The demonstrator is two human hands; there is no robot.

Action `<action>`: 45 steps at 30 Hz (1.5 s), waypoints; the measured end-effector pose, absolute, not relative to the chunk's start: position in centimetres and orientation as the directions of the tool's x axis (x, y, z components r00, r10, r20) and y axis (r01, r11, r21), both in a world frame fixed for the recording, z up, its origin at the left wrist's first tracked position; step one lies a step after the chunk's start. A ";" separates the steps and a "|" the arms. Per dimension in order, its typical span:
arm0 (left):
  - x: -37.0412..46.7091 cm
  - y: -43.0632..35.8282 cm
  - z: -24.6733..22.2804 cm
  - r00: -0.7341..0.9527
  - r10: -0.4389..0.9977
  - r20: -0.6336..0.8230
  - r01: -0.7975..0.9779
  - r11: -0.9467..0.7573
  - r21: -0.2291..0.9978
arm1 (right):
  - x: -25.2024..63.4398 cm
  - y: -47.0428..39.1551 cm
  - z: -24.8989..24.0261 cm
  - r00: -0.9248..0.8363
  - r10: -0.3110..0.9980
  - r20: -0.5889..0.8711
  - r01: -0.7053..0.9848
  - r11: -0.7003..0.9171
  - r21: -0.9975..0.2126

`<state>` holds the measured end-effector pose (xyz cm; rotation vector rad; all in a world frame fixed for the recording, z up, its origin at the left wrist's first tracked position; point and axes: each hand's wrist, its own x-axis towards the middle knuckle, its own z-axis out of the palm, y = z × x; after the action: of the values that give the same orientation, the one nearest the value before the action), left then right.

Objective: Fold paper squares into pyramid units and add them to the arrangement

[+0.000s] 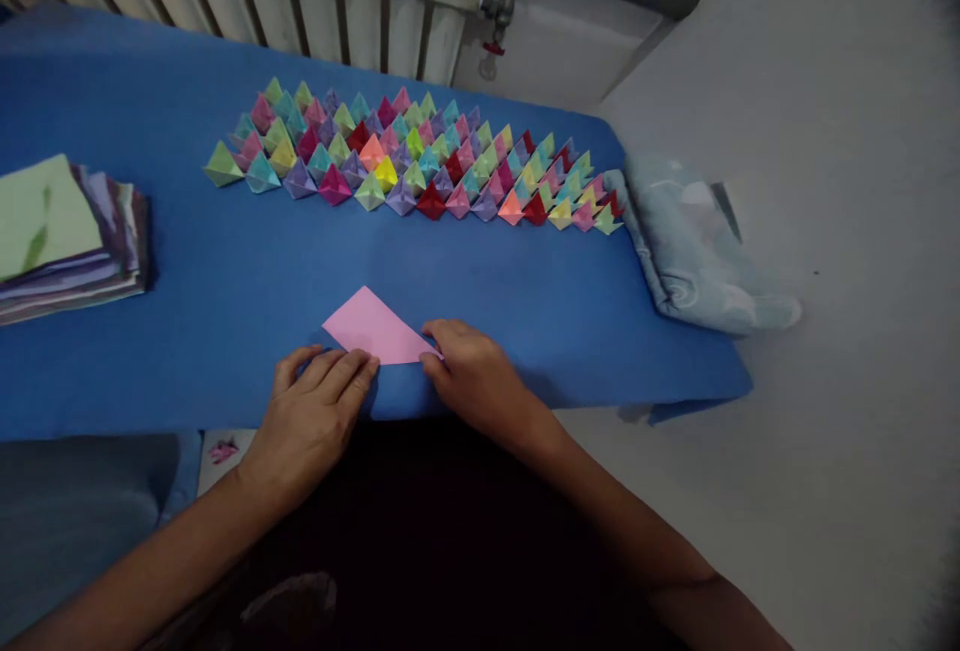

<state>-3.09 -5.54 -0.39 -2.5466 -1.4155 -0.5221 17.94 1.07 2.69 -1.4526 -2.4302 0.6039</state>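
Note:
A folded pink paper (381, 324) lies near the front edge of the blue-covered table (247, 321). My left hand (321, 401) rests over its lower left edge, fingers side by side and pressed on the paper. At the paper's right tip, my right hand (480, 376) pinches the narrow corner between thumb and index finger. Behind the hands stand rows of small folded paper shapes (401, 196) in many colours, set close together.
At the left sits a stack of coloured paper sheets (49, 221). A folded grey-blue cloth (686, 241) lies at the table's right end. Behind the table are a white radiator (322, 11) and a pipe with a red valve (493, 48).

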 end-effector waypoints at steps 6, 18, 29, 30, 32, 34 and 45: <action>-2.4 -4.6 -0.3 0.409 0.791 0.455 0.866 -0.494 0.081 | 17.9 1.3 3.1 -0.384 0.892 -0.240 0.631 0.064 -0.774; -2.6 -3.9 5.1 0.150 0.899 0.412 0.656 -0.402 0.639 | 19.1 0.5 8.4 -0.275 0.948 0.161 0.330 0.251 -0.910; -2.8 -2.7 3.4 0.006 0.975 0.220 0.628 -0.175 0.758 | 17.2 4.5 6.4 -0.502 0.837 -0.219 0.450 0.036 -0.892; -2.8 -2.7 3.1 0.042 0.946 0.322 0.694 -0.260 0.672 | 17.1 5.0 5.9 -0.493 0.843 -0.218 0.528 0.091 -0.844; -2.5 -2.8 2.4 0.219 0.870 0.442 0.744 -0.442 0.501 | 16.8 5.6 5.3 -0.491 0.846 -0.208 0.655 0.202 -0.728; -1.9 -2.6 1.6 0.393 0.799 0.454 0.706 -0.579 0.407 | 16.6 6.0 5.0 -0.511 0.831 -0.221 0.721 0.275 -0.636; -0.7 -1.9 0.5 0.583 0.698 0.415 0.705 -0.689 0.170 | 21.2 4.4 4.3 -0.402 0.799 -0.447 0.612 -0.129 -0.781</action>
<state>-0.71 -1.89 0.54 -2.7828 -1.2332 -0.7210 21.19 4.43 4.32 -1.6040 -1.9447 1.5557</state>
